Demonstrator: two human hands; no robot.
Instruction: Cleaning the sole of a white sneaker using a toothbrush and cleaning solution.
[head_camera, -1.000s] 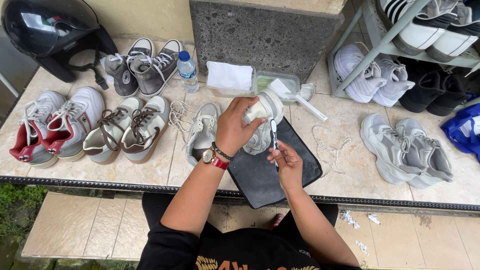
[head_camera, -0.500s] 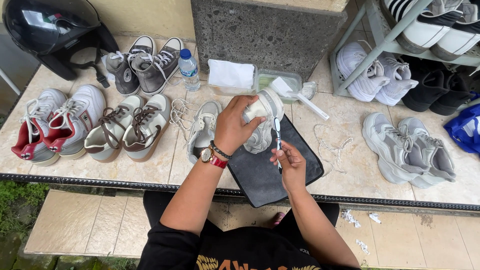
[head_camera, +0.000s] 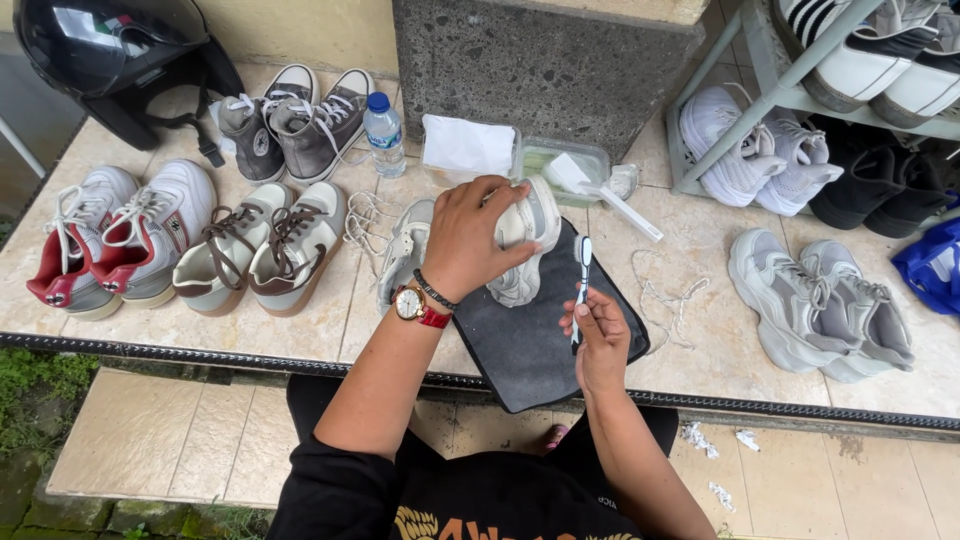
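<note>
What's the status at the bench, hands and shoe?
Left hand grips white sneaker over dark mat. Right hand holds toothbrush, apart from shoe. Nothing between them.

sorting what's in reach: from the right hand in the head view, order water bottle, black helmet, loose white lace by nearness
1. Loose white lace, just right of the right hand.
2. Water bottle, up and left, behind the held shoe.
3. Black helmet, far top-left corner.

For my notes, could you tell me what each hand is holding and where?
The left hand grips a pale sneaker around its middle; the right hand holds a small brush by its lower handle.
</note>
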